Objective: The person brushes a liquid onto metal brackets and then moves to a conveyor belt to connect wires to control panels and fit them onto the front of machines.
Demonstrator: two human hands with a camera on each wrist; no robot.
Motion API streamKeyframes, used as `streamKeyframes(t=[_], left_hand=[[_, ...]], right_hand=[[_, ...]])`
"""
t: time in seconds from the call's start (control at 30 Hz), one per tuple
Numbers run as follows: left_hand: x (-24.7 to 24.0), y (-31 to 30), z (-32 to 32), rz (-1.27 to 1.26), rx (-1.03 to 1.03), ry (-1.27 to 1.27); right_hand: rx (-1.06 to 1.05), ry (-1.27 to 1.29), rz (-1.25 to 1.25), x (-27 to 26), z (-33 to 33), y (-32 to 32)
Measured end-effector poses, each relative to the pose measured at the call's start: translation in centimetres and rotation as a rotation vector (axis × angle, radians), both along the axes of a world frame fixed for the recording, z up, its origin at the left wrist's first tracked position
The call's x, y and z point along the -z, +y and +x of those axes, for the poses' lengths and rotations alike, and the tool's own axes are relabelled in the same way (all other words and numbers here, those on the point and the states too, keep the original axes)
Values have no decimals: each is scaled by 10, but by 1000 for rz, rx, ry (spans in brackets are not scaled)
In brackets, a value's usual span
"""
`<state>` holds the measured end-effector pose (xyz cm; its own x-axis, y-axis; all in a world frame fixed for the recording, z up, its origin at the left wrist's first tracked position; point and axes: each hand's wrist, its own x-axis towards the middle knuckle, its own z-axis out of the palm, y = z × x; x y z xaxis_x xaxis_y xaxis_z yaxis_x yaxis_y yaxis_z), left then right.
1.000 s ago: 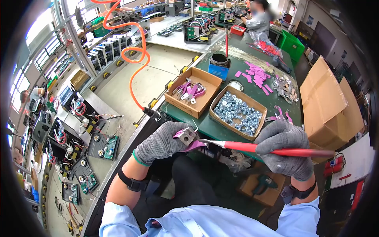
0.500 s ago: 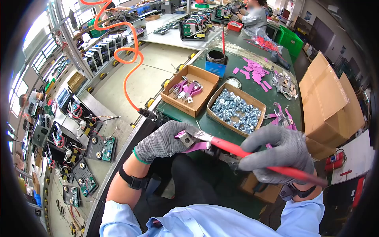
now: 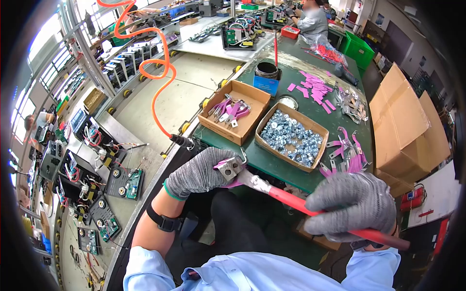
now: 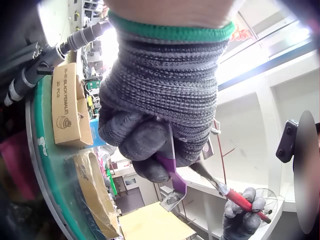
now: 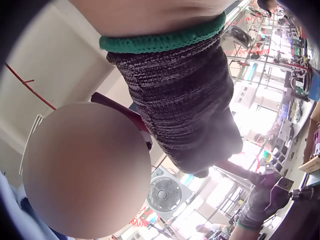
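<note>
My gloved left hand (image 3: 196,172) grips a small metal bracket (image 3: 229,169) with a purple covering. A purple strip (image 4: 175,175) with a bare metal end sticks out below the fingers in the left wrist view. My gloved right hand (image 3: 347,206) holds a red-handled brush (image 3: 286,198) by its handle, which slants from the lower right up toward the left hand. The brush's head overlaps the bracket in the head view. Its metal collar carries whitish smears, and dark bristles (image 4: 201,170) show close to the left fingers in the left wrist view.
A carton of purple-covered brackets (image 3: 216,125) and a carton of metal fasteners (image 3: 259,140) stand ahead on the green bench. Behind are a black pot (image 3: 267,71) and pink-purple pieces (image 3: 318,90). More brackets (image 3: 347,150) lie right. An orange coiled hose (image 3: 162,104) hangs left.
The right hand has moved lower and toward the body, so the brush tilts more steeply. The brush head has shifted across the bracket, first up, then back down. The left hand keeps its hold.
</note>
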<state>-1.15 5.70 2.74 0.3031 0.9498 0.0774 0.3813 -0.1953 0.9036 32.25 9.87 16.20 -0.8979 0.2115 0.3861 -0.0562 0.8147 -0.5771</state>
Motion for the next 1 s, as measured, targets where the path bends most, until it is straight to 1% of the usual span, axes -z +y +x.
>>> streamKeyframes(t=[0.07, 0.1, 0.17, 0.2, 0.27, 0.33, 0.4, 0.43, 0.47, 0.5, 0.53, 0.57, 0.6, 0.67, 0.7, 0.73, 0.8, 0.83, 0.87, 0.9, 0.97, 1.0], left_hand=[[-5, -1, 0, 3, -6, 109], [-4, -2, 2, 2, -6, 109], [-2, -3, 7, 50, -35, 10], [-2, 1, 8, 51, -31, 10], [-2, 9, 7, 16, 76, -87], [6, 10, 2, 30, 52, -64], [8, 9, 0, -25, 62, -166], [12, 8, 0, 109, 29, -63], [8, 8, 2, 107, 34, -63], [0, 8, 4, 53, 39, -43], [-4, 9, 5, 1, 44, -22], [9, 12, 3, -31, 40, -93], [13, 13, 2, -30, 38, -92], [17, 12, 2, -21, 35, -103], [10, 5, 7, -31, -24, -170], [11, 7, 8, -33, -17, -170], [15, 15, 2, -3, 58, -50], [25, 16, 0, -8, 94, -134], [26, 14, 2, 15, 83, -191], [29, 11, 1, -34, 29, -160], [35, 14, -4, -112, -25, -205], [24, 14, 0, -159, -102, -284]], right_hand=[[-27, 8, 10, 1, 4, -2], [32, 38, 5, 2, 2, -4], [28, 94, 27, 6, -8, 0], [27, 122, 38, 8, -13, 2], [-78, 46, 12, 10, -14, 5], [-142, -19, -29, 7, -11, 4], [-94, 3, -36, 9, -6, 2], [-68, 3, -55, 9, -6, 0], [-42, 5, -74, 10, -5, -1], [-26, -35, -95, 13, -7, 0], [-50, -23, -55, 13, -8, 3], [-73, -10, -15, 13, -9, 7], [-96, 3, 24, 14, -10, 10], [-57, 76, 17, 16, -8, 8], [-37, 103, 17, 18, -8, 7], [-16, 130, 17, 20, -8, 6], [-46, 84, -5, 22, -8, 7], [-52, 79, 3, 21, -7, 7], [-57, 73, 10, 20, -6, 7], [-9, 105, -9, 21, -1, 4], [93, 121, -22, 16, 14, 4], [90, 126, -16, 21, 23, 6]])
